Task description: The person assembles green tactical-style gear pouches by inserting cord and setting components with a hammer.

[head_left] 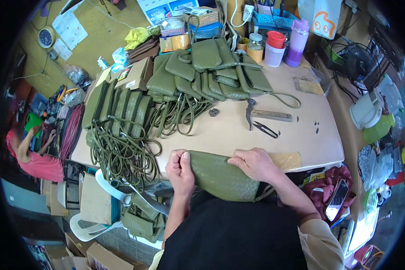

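Observation:
A green woven-textured pouch (222,177) is held between my two hands, in front of my dark apron at the table's near edge. My left hand (181,173) is closed on its upper left corner, thumb on top. My right hand (254,164) pinches its upper edge toward the right; part of a strap shows below that hand. Beyond the pouch lie a hammer (270,115) and black thread snips (265,129). Stacked green pouches (207,72) fill the far middle of the table, and more pouches with looped straps (121,112) lie at the left.
At the back stand a purple bottle (297,42), a red cup (276,39) and a glass jar (255,42). A white chair (108,189) is at the lower left. On the right, a phone (336,200) rests on a maroon bag (321,186). Another person (36,157) works at far left.

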Demonstrator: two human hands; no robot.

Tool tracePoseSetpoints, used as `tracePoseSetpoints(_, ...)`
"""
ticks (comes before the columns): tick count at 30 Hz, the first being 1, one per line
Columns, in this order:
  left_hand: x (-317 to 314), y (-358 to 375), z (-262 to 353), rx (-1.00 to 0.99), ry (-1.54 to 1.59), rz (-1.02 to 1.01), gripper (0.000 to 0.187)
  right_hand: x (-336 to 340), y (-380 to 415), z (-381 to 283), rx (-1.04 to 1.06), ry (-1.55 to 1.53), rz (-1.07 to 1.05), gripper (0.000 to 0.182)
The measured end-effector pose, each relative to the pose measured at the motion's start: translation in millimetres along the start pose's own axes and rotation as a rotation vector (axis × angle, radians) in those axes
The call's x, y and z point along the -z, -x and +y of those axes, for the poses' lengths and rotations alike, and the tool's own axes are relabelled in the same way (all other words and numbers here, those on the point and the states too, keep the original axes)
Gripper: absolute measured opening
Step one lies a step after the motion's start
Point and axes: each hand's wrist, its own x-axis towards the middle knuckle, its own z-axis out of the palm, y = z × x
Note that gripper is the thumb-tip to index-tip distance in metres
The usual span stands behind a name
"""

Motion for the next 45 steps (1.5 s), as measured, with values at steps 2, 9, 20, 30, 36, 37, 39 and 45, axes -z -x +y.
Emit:
tracePoseSetpoints(2,-0.3,1.4,-12.8,-0.042,-0.03,-0.056,0.014,8.0,4.4,7.2,-0.052,0.028,-0.072,0.026)
tracePoseSetpoints(9,18.3,-29.1,-68.8,0.199,-0.347,-0.245,0.052,11.8,1.9,109.1,-0.057,0.357,0.521,0.02)
tracePoseSetpoints(20,-10.1,10.4,-34.9,-0.283,-1.071,-0.712,0.068,1.7,0.4,108.6,-0.157,0.096,0.441,0.024)
tracePoseSetpoints(30,6.5,5.8,-11.0,-0.321,-1.09,-0.955,0.055,-13.8,-60.2,110.6,0.016,0.339,0.478,0.029)
tracePoseSetpoints(36,-79.0,25.3,-22.4,-0.499,-0.931,-0.839,0.064,14.9,-44.6,156.5,-0.264,0.83,0.371,0.033)
tracePoseSetpoints(37,-81.2,25.7,-25.4,-0.462,-0.982,-0.896,0.069,15.8,-41.4,163.7,-0.269,0.834,0.375,0.033)
tracePoseSetpoints(39,-70.6,22.3,-19.8,-0.422,-0.919,-0.968,0.068,16.5,-30.7,166.1,-0.384,0.697,0.236,0.036)
tracePoseSetpoints(45,-68.2,24.6,-38.8,-0.478,-0.891,-0.941,0.065,54.1,38.4,98.9,-0.674,-0.473,0.088,0.039)
